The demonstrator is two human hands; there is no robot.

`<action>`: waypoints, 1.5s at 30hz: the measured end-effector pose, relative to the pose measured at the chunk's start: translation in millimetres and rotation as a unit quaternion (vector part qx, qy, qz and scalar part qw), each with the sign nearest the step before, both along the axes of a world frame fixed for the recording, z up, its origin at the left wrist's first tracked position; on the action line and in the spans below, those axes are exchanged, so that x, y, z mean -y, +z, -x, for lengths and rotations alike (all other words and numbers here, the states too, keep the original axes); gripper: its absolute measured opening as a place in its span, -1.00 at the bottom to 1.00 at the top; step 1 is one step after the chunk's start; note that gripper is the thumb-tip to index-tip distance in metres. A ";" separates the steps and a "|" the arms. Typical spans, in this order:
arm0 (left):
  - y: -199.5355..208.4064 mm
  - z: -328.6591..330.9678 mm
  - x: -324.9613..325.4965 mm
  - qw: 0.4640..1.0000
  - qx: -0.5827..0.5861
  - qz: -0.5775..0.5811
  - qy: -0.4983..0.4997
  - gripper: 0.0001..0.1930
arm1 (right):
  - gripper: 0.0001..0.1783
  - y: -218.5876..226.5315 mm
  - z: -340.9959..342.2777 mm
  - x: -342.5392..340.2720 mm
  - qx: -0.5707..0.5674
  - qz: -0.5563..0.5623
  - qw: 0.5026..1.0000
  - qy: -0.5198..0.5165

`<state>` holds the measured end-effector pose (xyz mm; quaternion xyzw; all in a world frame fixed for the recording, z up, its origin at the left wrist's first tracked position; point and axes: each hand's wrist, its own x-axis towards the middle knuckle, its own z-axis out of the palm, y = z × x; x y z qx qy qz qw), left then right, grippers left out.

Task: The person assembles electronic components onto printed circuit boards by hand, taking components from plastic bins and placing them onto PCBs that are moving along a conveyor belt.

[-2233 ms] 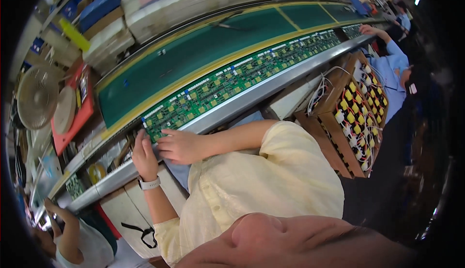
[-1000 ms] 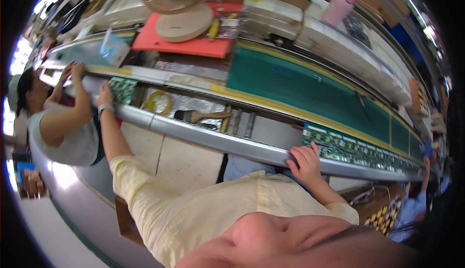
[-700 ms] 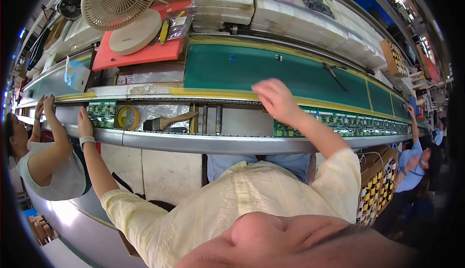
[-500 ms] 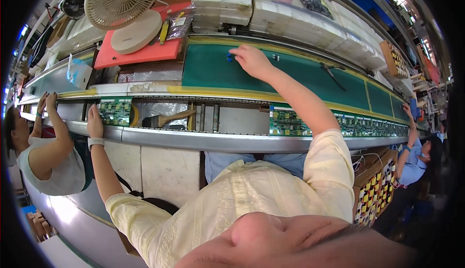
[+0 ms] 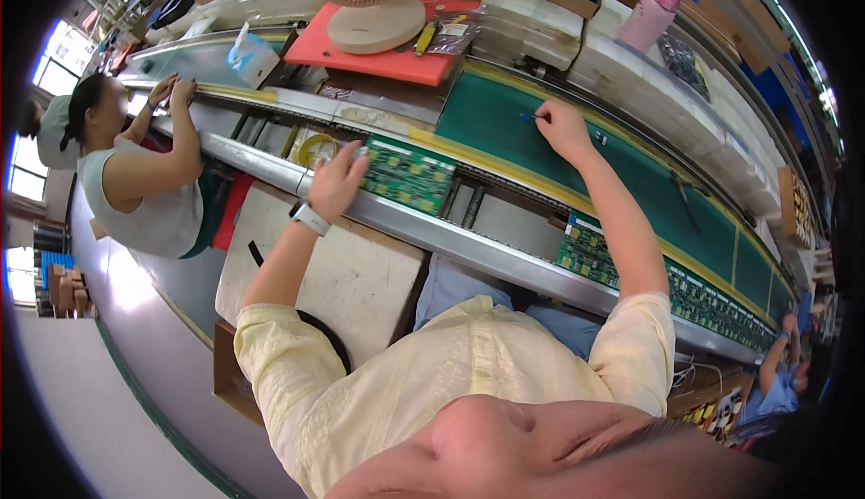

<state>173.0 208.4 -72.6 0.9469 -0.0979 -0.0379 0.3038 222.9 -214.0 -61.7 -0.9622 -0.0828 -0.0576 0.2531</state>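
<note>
On the track in front of me lies a green circuit board [image 5: 407, 174] crowded with small parts. My left hand [image 5: 335, 183] is at its left end, fingers stretched out and against the board's edge, not wrapped round it. Farther right, over the green mat [image 5: 491, 107], my right hand [image 5: 565, 131] has its fingertips pinched together. A small blue part [image 5: 526, 118] shows right at those fingertips; its exact shape is too small to make out. Several small black-and-white pieces [image 5: 600, 138] lie on the mat beside that hand.
More circuit boards [image 5: 586, 251] line the track to the right, partly behind my forearm. Pliers [image 5: 685, 201] lie on the mat. A yellow tape roll [image 5: 317, 150] sits left of my left hand. Beyond are a fan [image 5: 374, 30] and a pink bottle [image 5: 651, 17]. Co-workers [image 5: 144, 161] stand at both ends.
The circuit board has slid right along the track with my left hand at its edge, and now covers where a brush lay. My right hand stays at the blue part. The view has turned.
</note>
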 end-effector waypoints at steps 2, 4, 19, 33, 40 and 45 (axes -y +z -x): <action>0.9 14.7 15.8 0.999 0.005 0.023 -0.035 -0.48 | -0.83 19.3 21.1 -6.1 -0.068 -0.073 0.995 -0.027; 7.1 22.0 38.5 0.998 0.010 0.014 -0.068 -0.48 | -0.82 28.7 49.5 -9.0 -0.065 -0.124 0.990 -0.015; 49.9 45.6 149.0 0.919 0.268 0.087 -0.276 -0.68 | -0.84 50.2 145.3 -43.9 -0.265 -0.539 0.800 -0.007; 53.6 56.5 167.4 0.872 0.307 0.192 -0.328 -0.83 | -0.89 53.7 153.3 -49.0 -0.293 -0.576 0.763 -0.004; 50.2 55.7 164.4 0.866 0.295 0.217 -0.340 -0.81 | -0.91 57.2 155.5 -50.8 -0.288 -0.583 0.759 0.011; 49.7 56.9 162.7 0.863 0.301 0.225 -0.339 -0.81 | -0.92 56.9 156.9 -51.9 -0.283 -0.574 0.768 0.020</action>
